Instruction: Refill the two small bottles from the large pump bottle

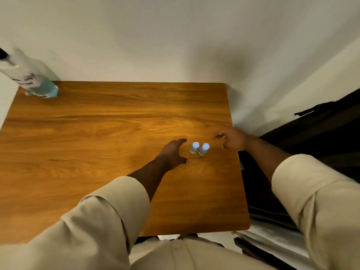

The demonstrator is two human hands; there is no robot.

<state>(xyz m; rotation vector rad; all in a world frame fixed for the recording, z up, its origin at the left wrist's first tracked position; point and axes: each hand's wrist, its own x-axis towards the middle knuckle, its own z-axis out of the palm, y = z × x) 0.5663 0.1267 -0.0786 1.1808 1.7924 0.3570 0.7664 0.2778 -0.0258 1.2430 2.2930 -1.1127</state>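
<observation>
Two small clear bottles with white caps stand upright side by side on the wooden table (97,133), the left one (194,148) touching or nearly touching the right one (203,149). My left hand (174,153) is just left of them, fingers spread, holding nothing. To their right, a short gap away, my right hand (231,138) hovers with loosely curled fingers and nothing in it. The large pump bottle (29,75), clear with bluish liquid at its bottom and a dark pump top, stands at the table's far left corner, out of reach of both hands.
A pale wall runs along the table's far edge. Dark furniture (311,137) sits beyond the table's right edge. My cream sleeves and lap fill the bottom of the view.
</observation>
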